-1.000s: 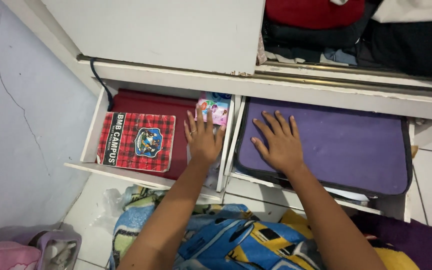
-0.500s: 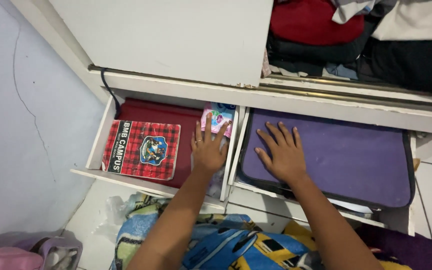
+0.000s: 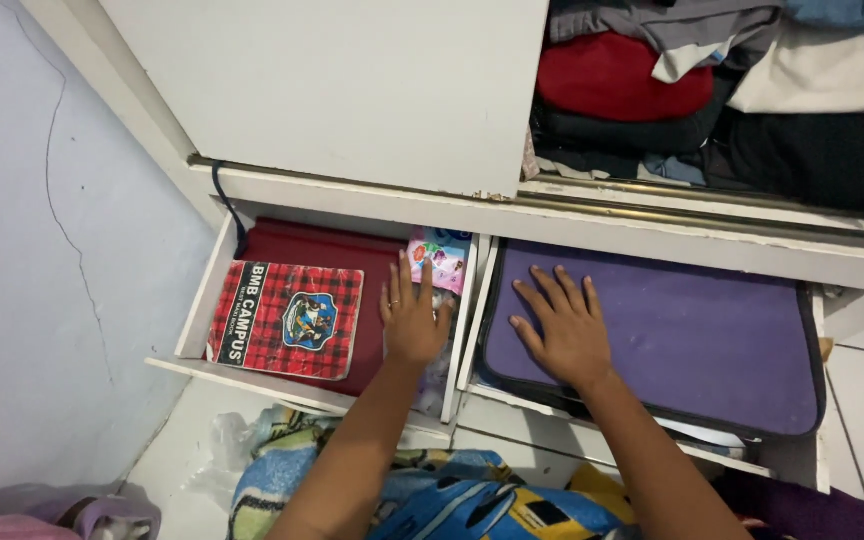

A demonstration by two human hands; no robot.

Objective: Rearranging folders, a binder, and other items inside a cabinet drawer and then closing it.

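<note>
In the right drawer our right hand (image 3: 564,330) lay flat, unclenched, on the purple case (image 3: 672,325); our left hand (image 3: 412,318), spread open, pressed the pink packet (image 3: 436,256).

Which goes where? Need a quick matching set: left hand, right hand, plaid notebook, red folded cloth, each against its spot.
Things:
1. left hand
2. right hand
3. plaid notebook
4. red folded cloth

Places:
A. on the shelf above the drawers
B. flat on the purple case in the right drawer
C. left part of the left drawer, on a dark red folder
D. right end of the left drawer, just below a pink packet

Pairs: 1-D, 2-B, 3-C, 4-A
</note>
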